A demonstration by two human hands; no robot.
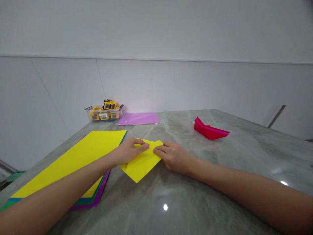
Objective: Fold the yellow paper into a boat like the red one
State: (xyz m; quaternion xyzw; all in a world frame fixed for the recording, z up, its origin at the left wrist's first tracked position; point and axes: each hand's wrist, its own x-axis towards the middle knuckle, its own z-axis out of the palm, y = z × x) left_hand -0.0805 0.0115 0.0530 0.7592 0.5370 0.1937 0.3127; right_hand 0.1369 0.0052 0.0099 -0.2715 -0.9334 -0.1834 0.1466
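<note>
A folded sheet of yellow paper [143, 164] is held between my two hands, low over the grey table, with one corner pointing toward me. My left hand [129, 150] grips its left side, the thumb lying on top and the fingers curled at the far edge. At the right edge, my right hand [174, 156] pinches the paper between thumb and fingers. Creases and overlapping layers show on the folded paper; its underside is hidden.
Under my left forearm lies a stack of coloured paper [80, 156], yellow on top. A red and pink folded paper boat [210, 131] stands at the right. Farther back are a purple sheet [139, 118] and a clear plastic box [104, 115] of yellow toy vehicles, near the wall.
</note>
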